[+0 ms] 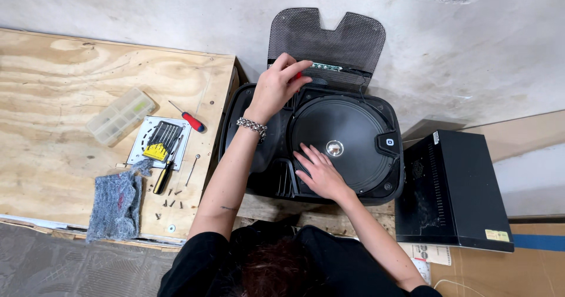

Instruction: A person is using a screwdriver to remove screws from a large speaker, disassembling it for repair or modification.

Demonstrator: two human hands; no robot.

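Fingers of my left hand are pinched together on a small red-tipped item; too little of it shows to tell whether it is a screwdriver handle or something else. My right hand lies flat and open, palm down, on the speaker cone, holding nothing.

Directly under the left-hand pinch is the top edge of the speaker cabinet, which lies on its back with the cone facing up at me. Its long axis runs from my body toward the wall. Just beyond the pinch, the removed mesh grille leans against the wall, with a thin circuit strip along its lower edge.

Hazards, as judged from this position:
- Pressure from my right palm could dent or crease the cone, since the hand bears on the cone itself and not on the rim.
- The pinched item could slip and drop into the cabinet, since the hold is by the fingertips only.
- My left knuckles could knock the grille down onto the cone.

Well to the left of both hands, on the plywood bench, lie a red screwdriver, a bit set, loose screws, a grey rag and a clear parts box. To the right stands a black case.
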